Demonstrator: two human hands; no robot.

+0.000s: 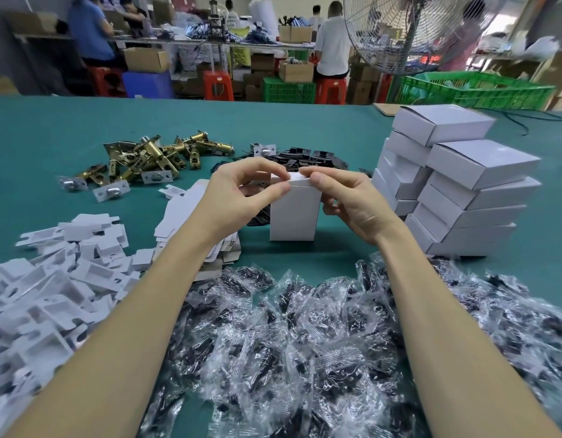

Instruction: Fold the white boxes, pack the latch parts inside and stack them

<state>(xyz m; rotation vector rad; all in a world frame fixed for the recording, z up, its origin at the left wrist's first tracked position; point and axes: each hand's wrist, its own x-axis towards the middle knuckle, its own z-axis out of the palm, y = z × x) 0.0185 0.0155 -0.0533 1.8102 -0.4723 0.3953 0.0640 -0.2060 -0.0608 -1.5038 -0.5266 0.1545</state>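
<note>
- White card inserts (52, 289) heaped far left; brass latch parts (153, 156) beyond.
- Left hand (241, 194) pinching top flap of white box (293, 213).
- Box upright on green table (52, 134), centre.
- Right hand (352, 197) pinching same flap.
- Stacked boxes (456, 184) at right.

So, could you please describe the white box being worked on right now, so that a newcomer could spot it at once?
Start at the tall stack of closed white boxes on the right of the green table, then look just left of it. There one white box stands upright on end, with the left hand and right hand pinching its top flap. It alone stands upright and is held.
</note>
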